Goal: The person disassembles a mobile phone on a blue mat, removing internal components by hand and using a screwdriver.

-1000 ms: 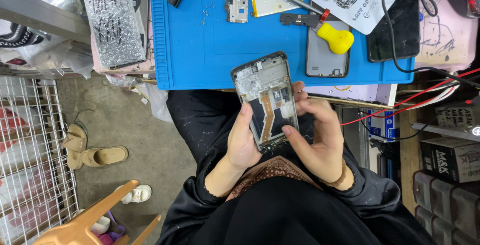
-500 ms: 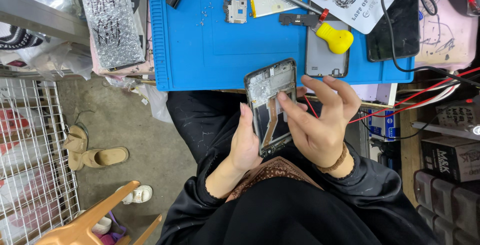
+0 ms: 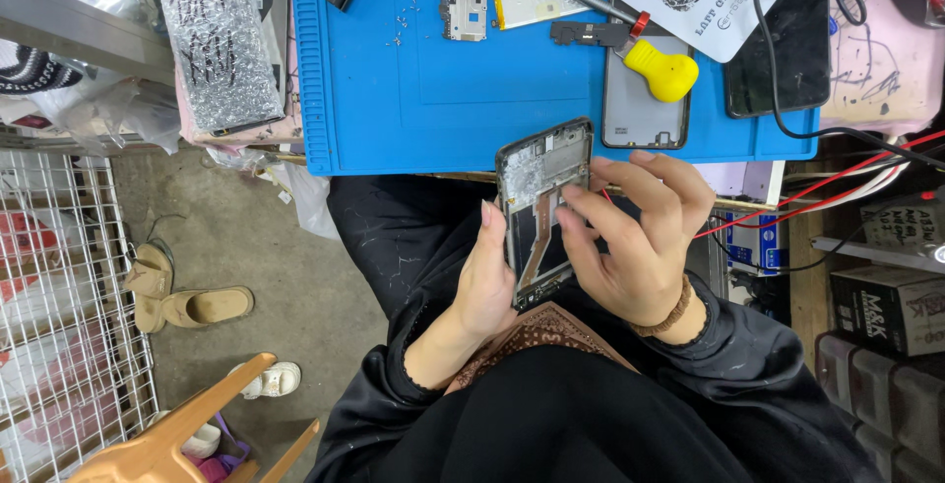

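Left hand (image 3: pixel 487 281) grips the opened phone frame (image 3: pixel 541 209); right hand (image 3: pixel 635 242) fingers pinch inside it

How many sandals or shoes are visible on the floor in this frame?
3. A tan pair of sandals lies side by side on the concrete floor left of the person, and one white shoe sits beside the orange stool. More may be hidden beneath it.

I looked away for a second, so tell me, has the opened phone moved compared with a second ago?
Yes. The opened phone has turned from lying fairly flat to standing more on edge, and its top has shifted up toward the blue mat's near edge. Both hands hold it.
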